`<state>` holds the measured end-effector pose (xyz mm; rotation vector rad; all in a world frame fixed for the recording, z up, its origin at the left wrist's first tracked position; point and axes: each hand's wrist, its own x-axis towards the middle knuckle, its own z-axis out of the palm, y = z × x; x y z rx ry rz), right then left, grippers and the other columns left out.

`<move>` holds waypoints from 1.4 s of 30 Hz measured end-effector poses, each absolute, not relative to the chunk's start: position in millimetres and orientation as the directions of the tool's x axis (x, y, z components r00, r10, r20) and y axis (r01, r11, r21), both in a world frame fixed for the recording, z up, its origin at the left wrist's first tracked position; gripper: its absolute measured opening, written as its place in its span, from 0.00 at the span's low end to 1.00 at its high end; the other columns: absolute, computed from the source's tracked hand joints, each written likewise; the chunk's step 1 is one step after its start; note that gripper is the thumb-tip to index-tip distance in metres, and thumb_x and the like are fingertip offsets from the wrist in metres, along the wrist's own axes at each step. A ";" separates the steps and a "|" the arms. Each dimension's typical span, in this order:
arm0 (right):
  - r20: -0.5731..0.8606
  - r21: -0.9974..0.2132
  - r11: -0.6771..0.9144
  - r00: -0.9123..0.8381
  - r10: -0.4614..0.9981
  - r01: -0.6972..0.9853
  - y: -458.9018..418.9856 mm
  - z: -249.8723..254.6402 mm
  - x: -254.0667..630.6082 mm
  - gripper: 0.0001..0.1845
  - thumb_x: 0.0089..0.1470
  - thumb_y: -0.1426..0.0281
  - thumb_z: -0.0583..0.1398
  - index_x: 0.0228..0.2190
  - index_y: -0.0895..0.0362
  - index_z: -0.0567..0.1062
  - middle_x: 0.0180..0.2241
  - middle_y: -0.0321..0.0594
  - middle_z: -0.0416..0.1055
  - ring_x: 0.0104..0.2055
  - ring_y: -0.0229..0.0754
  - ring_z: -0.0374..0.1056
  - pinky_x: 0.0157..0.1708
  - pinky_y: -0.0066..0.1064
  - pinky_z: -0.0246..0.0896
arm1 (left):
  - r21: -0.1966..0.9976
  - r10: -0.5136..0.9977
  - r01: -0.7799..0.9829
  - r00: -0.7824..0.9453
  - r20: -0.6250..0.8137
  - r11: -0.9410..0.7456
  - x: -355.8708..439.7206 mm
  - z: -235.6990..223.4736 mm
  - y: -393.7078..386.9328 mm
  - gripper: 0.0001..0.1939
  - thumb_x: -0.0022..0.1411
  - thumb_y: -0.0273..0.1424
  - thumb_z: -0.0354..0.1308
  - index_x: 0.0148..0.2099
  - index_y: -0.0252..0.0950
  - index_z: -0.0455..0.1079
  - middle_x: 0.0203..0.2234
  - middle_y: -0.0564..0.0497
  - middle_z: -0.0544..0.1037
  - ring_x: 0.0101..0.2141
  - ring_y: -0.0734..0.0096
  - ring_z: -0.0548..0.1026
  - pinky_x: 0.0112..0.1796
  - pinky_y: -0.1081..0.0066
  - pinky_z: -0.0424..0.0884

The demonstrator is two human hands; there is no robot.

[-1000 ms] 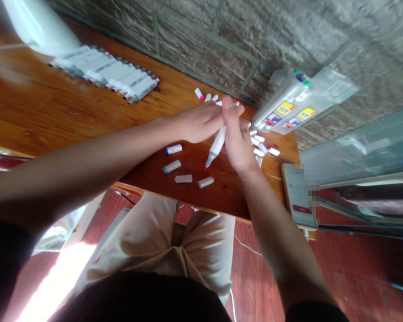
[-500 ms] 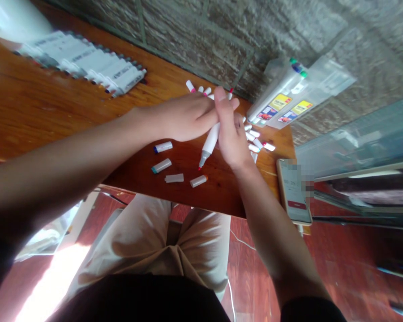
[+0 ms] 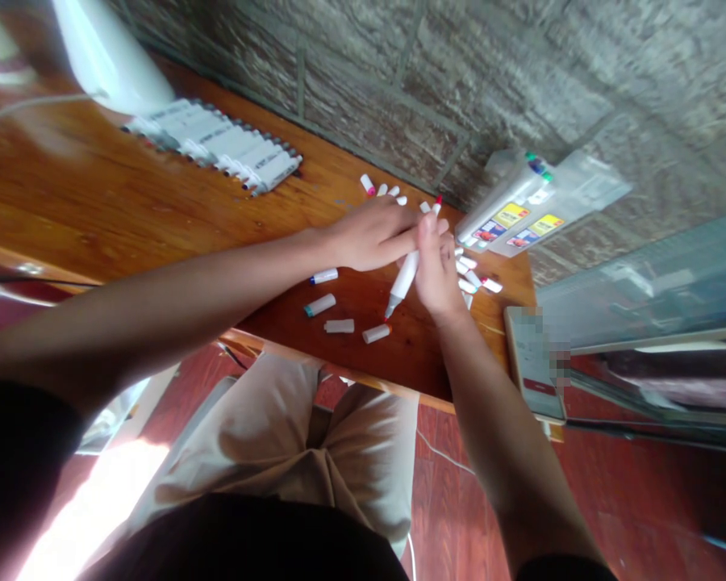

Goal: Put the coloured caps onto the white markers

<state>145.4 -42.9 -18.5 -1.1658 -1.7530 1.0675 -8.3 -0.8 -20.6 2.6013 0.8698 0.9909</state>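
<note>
A white marker (image 3: 404, 278) slants between my hands, its grey lower end uncapped with a red nib pointing down toward the table. Its upper end, red at the tip, sticks out above my fingers. My right hand (image 3: 439, 270) is closed round the barrel, thumb uppermost. From the left, my left hand (image 3: 378, 232) meets it with fingers closed at the marker; its fingertips are partly hidden behind the right hand. Below them lie several loose caps, including an orange-ended cap (image 3: 376, 333), a clear-white cap (image 3: 339, 326), a teal-ended cap (image 3: 320, 305) and a blue-ended cap (image 3: 324, 276).
A row of grey-white markers (image 3: 218, 145) lies at the back left beside a white rounded object (image 3: 112, 56). More caps (image 3: 469, 274) lie right of my hands. A clear marker case (image 3: 520, 210) leans by the stone wall. A phone (image 3: 536, 371) rests at the right edge.
The view has shifted, so the table and its things sit further right and lower. My hands stay together on the marker, moved slightly right; its nib remains bare.
</note>
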 end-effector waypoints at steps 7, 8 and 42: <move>0.189 -0.912 0.271 -0.269 0.944 0.308 -40.9 -20.5 144.2 0.35 0.62 0.37 0.52 0.22 0.53 0.63 0.25 0.39 0.63 0.36 0.45 0.71 0.25 0.34 0.63 | 0.442 0.627 0.445 0.567 0.535 -0.779 -4.3 -23.8 -2.4 0.34 0.77 0.48 0.30 0.39 0.39 0.74 0.33 0.45 0.82 0.41 0.57 0.80 0.47 0.59 0.72; 0.202 -0.908 0.281 -0.262 0.944 0.311 -41.1 -20.2 144.0 0.34 0.63 0.38 0.52 0.22 0.53 0.63 0.25 0.39 0.63 0.36 0.46 0.71 0.25 0.34 0.63 | 0.443 0.628 0.446 0.562 0.538 -0.778 -4.3 -23.5 -2.5 0.34 0.77 0.49 0.31 0.39 0.39 0.74 0.33 0.45 0.82 0.41 0.57 0.80 0.47 0.59 0.72; 0.464 -0.797 0.518 -0.235 0.854 0.309 -52.3 -7.7 133.1 0.34 0.69 0.52 0.55 0.17 0.54 0.53 0.19 0.33 0.49 0.26 0.34 0.58 0.24 0.29 0.51 | 0.635 0.647 0.222 0.494 0.580 -0.740 -3.8 -24.1 -4.5 0.31 0.74 0.54 0.41 0.27 0.38 0.62 0.21 0.51 0.62 0.33 0.63 0.73 0.36 0.66 0.63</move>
